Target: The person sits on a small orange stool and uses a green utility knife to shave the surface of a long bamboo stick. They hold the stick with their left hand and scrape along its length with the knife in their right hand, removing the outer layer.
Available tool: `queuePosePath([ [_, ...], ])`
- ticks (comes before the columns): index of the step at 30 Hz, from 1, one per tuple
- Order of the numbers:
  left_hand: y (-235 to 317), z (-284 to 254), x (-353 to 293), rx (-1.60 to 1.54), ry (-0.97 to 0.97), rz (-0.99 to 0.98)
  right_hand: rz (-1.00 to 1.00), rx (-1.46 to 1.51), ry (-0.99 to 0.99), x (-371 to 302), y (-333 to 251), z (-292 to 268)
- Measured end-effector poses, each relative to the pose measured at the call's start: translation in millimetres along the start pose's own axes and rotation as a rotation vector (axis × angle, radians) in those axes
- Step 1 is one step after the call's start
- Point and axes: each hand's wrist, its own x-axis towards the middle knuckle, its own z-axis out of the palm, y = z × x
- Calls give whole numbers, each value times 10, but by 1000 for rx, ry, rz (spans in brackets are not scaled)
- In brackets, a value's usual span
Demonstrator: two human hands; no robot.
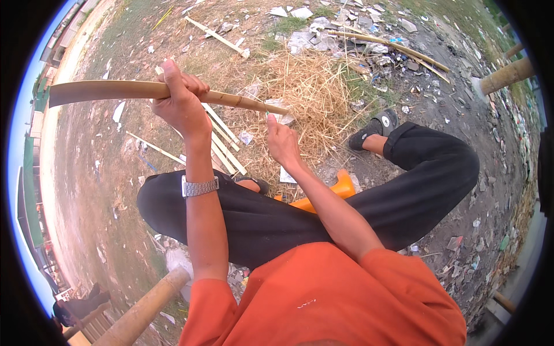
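Bamboo strip (144, 91) held level in air above lap, wide end toward person's left, thin end tapering right over straw pile (311, 92). Work looks mid-way: several pale finished-looking strips (222, 141) lie on ground below, this one in hand. Left hand (182, 101) grip wrapped tight round strip near middle, thumb up. Right hand (283, 141) at thin tip, fingers curled; whether it pinches tip or small tool cannot tell. Orange object (334, 193) between knees.

right hand (283, 141) fingers — contents perhaps a blade, unclear | orange stool (332, 193) — mostly hidden
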Motion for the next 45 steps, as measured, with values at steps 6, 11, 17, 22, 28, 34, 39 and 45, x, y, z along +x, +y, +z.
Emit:
queuePosePath([
  [6,-45,31,30,-12,23,-2,105,-55,-39,182,272,102],
  [11,69,-78,5,64,49,23,-54,13,-64,-58,-145,113],
  [17,-110,163,0,39,56,-79,77,-101,6,148,330,-1],
  [22,3,-18,4,48,-38,-137,23,15,-91,-70,-114,86],
  [28,78,-191,64,-91,-35,-227,-45,-75,-80,45,320,61],
  [34,86,-99,-94,15,-53,-159,31,-70,-115,55,294,21],
  [39,90,-123,-132,68,22,-111,-43,-21,-162,-77,69,-136],
  [45,65,-283,-238,-12,61,-162,-28,-53,-172,69,395,-35],
])
